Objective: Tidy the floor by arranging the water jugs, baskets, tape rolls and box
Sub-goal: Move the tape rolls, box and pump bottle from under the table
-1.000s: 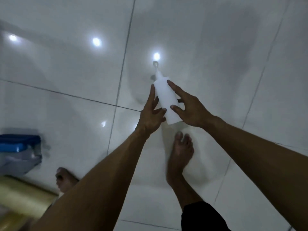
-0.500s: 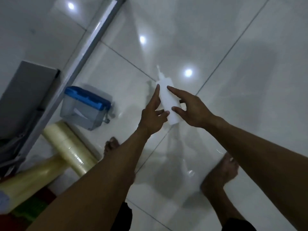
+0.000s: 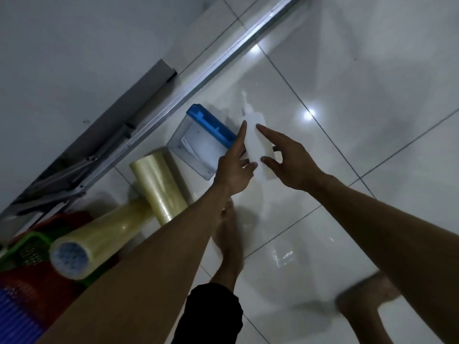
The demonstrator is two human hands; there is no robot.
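Note:
A white plastic water jug [image 3: 255, 145] with a narrow spout hangs in the air above the tiled floor, gripped between both hands. My left hand [image 3: 234, 167] holds its left side, index finger straight along it and thumb against it. My right hand [image 3: 290, 160] holds its right side with index finger on top and thumb below. Just left of the jug a clear box with a blue lid [image 3: 198, 142] lies on the floor. Two yellowish tape rolls [image 3: 159, 184] [image 3: 99, 237] lie nearer me. Green [image 3: 22, 247], red [image 3: 37, 289] and blue [image 3: 12, 321] baskets sit at bottom left.
A metal rail [image 3: 198, 75] runs diagonally along the grey wall, with a grey bracket [image 3: 111, 125] beside it. My bare feet [image 3: 231, 244] [image 3: 367, 294] stand on glossy white tiles [image 3: 347, 120], which stretch open to the right.
The view has swung left: the box, tape rolls and baskets now fill the left side. Both hands still hold the jug, now close beside the box.

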